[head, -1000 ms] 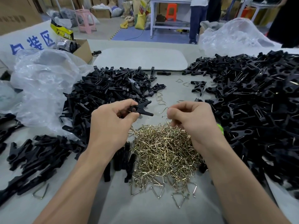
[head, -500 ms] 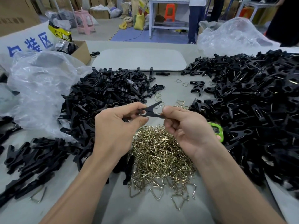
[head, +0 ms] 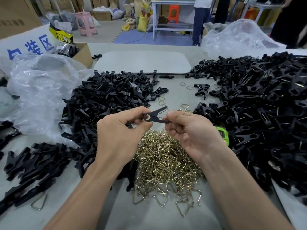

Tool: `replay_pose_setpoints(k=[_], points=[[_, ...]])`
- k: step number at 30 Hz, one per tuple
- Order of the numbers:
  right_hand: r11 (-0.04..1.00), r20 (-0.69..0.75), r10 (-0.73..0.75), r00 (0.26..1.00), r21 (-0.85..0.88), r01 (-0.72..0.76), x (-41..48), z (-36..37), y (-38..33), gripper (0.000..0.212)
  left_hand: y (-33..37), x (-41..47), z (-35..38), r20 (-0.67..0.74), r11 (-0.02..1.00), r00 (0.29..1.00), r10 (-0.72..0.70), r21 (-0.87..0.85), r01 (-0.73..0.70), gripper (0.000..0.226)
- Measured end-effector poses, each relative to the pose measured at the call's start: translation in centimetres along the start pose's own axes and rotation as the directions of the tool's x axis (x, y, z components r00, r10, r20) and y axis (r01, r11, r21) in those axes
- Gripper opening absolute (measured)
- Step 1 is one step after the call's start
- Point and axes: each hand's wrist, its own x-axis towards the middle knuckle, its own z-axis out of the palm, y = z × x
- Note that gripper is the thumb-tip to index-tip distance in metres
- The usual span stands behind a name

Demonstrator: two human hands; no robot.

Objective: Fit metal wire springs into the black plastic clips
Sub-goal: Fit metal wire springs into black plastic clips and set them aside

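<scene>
My left hand [head: 119, 138] pinches the left end of a black plastic clip [head: 155, 115], held in the air above the table. My right hand [head: 191, 135] pinches the clip's right arm, and a thin wire spring shows between the two arms by my fingertips. Below both hands lies a heap of brass-coloured wire springs [head: 164, 163]. A pile of black clips [head: 108, 100] sits behind my left hand, and a larger pile of clips [head: 259, 110] fills the right side.
Crumpled clear plastic bags lie at the left [head: 41, 97] and back right [head: 237, 35]. A green tool [head: 223, 135] pokes out beside my right wrist. A grey pad [head: 142, 62] and a cardboard box [head: 83, 53] sit at the back. More clips [head: 33, 163] lie at front left.
My right hand rose from the spring heap and met the clip held by my left hand. The clip now spreads into a V between both hands.
</scene>
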Motion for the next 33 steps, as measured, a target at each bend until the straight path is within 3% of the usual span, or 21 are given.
replay_pose_setpoints(k=[5, 10, 13, 16, 21, 24, 33], points=[[0.997, 0.034, 0.029, 0.999, 0.068, -0.031, 0.0, -0.1, -0.2, 0.012, 0.1, 0.0, 0.1, 0.028, 1.000, 1.000, -0.006, -0.008, 0.006, 0.048], [0.996, 0.079, -0.044, 0.996, -0.077, 0.050, 0.2, -0.5, -0.4, 0.010, 0.2, 0.1, 0.0, 0.037, 0.999, 0.999, -0.016, -0.037, 0.017, 0.049], [0.997, 0.126, -0.024, 0.992, -0.067, 0.033, 0.1, -0.7, -0.6, 0.008, 0.2, 0.2, -0.1, 0.041, 0.998, 0.999, -0.022, -0.054, 0.025, 0.050], [0.998, 0.272, 0.057, 0.961, -0.002, -0.059, 0.0, -1.1, -1.0, 0.006, 0.2, 0.4, -0.2, 0.072, 0.995, 0.997, -0.009, -0.101, 0.016, 0.049], [0.973, 0.491, 0.126, 0.862, 0.107, -0.203, -0.3, -1.6, -1.3, 0.030, 0.3, 0.4, -0.1, 0.128, 0.977, 0.992, 0.013, -0.212, 0.014, 0.041], [0.974, 0.516, 0.106, 0.850, 0.119, -0.193, -0.3, -1.4, -1.2, 0.021, 0.3, 0.3, 0.0, 0.117, 0.967, 0.993, 0.023, -0.254, 0.007, 0.044], [0.930, 0.511, 0.090, 0.855, 0.264, -0.255, -0.2, -1.3, -0.9, 0.026, 0.4, 0.2, 0.2, 0.116, 0.944, 0.993, -0.021, -0.325, 0.058, 0.031]])
